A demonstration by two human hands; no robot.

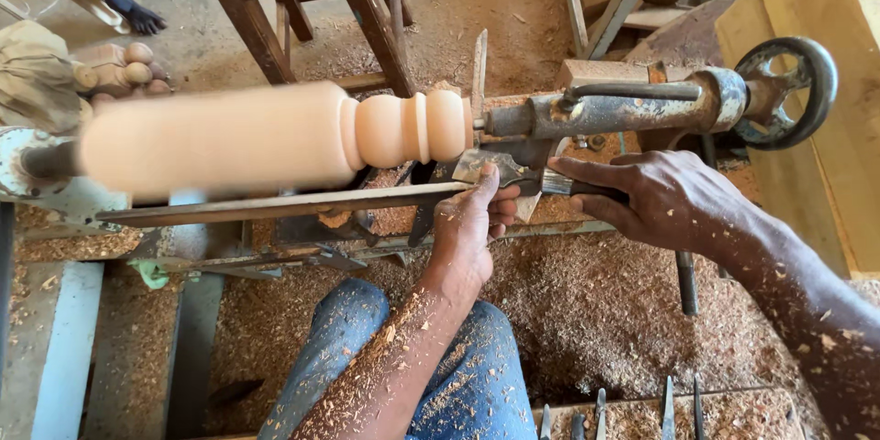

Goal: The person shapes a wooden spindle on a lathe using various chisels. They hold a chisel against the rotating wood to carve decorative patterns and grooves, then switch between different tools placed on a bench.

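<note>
A pale wooden spindle (275, 133) spins blurred on a lathe, its right end turned into rounded beads. My left hand (472, 225) presses a flat steel chisel blade (490, 165) down against the long tool rest (275, 206), just below the spindle's right end. My right hand (655, 197) grips the chisel's handle (587, 189) further right. Both forearms are dusted with shavings. The rusty tailstock (632, 105) with its handwheel (784, 92) holds the spindle's right end.
Sawdust covers the floor and lathe bed. Several spare chisels (632, 412) lie at the bottom edge. My knee in blue jeans (367, 348) sits below the rest. A wooden bench (312, 0) stands behind; another person's foot (119, 69) shows at the upper left.
</note>
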